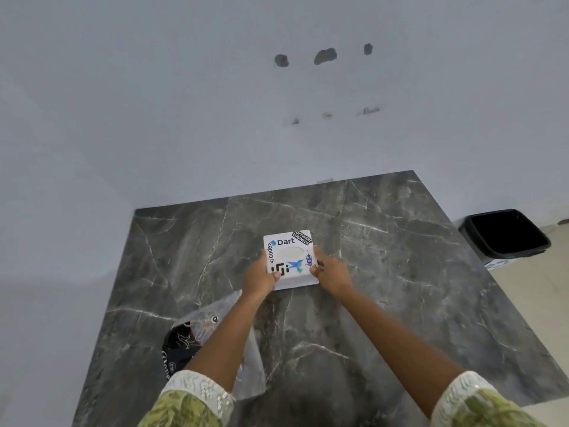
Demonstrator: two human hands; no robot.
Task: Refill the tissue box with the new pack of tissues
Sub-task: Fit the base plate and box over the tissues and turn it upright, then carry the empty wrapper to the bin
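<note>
- Sleeves (197, 399) with a green leaf print sit closest to us, one on each arm.
- Under both hands lies a big dark marble table (400, 288) with white lines.
- Far off past the right hand, a black bin (508, 234) stands on the floor.
- Below the left hand, under that arm, lies a clear plastic wrapper (212, 331) with black print.
- Between the two hands sits the white tissue box (289, 257) with stickers on top.
- Left hand (258, 277) grips the box's left side.
- Right hand (331, 271) grips its right side.
</note>
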